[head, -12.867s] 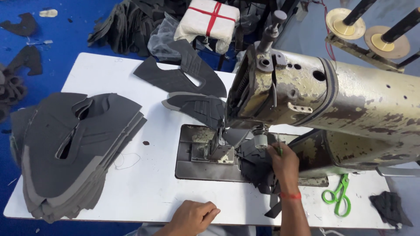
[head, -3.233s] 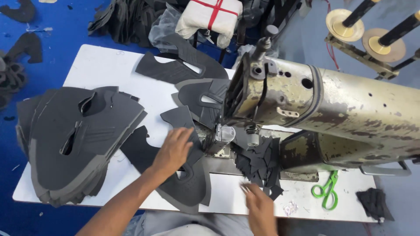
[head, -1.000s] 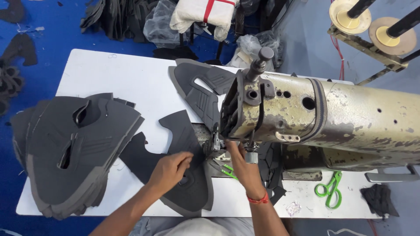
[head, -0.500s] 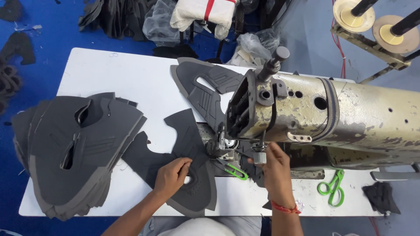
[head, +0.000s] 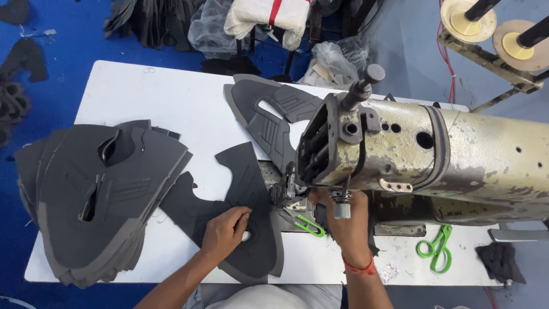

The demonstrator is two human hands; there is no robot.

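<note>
The left hand (head: 225, 228) lies palm down with fingers curled loosely, pressing flat on a dark grey cut panel (head: 243, 212) rather than gripping it. The right hand (head: 350, 220) is tucked in under the head of the sewing machine (head: 423, 160), fingers up near the needle area; from here I cannot tell whether it pinches anything or merely steadies the work.

The panel spreads out on the left of the machine, its long axis running from the near table edge up toward the needle, so its far end lies just beside the presser foot. The left hand sits on the panel's near half, well to the left of the needle; the right hand is much the nearer to the needle.

Small green thread snips (head: 306, 225) lie just below the needle, between the two hands. Behind the machine's head rests another grey panel (head: 271, 117) with ribbed markings. Far to the machine's left, a thick stack of grey panels (head: 97, 197) sits on the white table (head: 143, 91). Green-handled scissors (head: 436, 249) lie under the machine's arm, toward the right.
</note>
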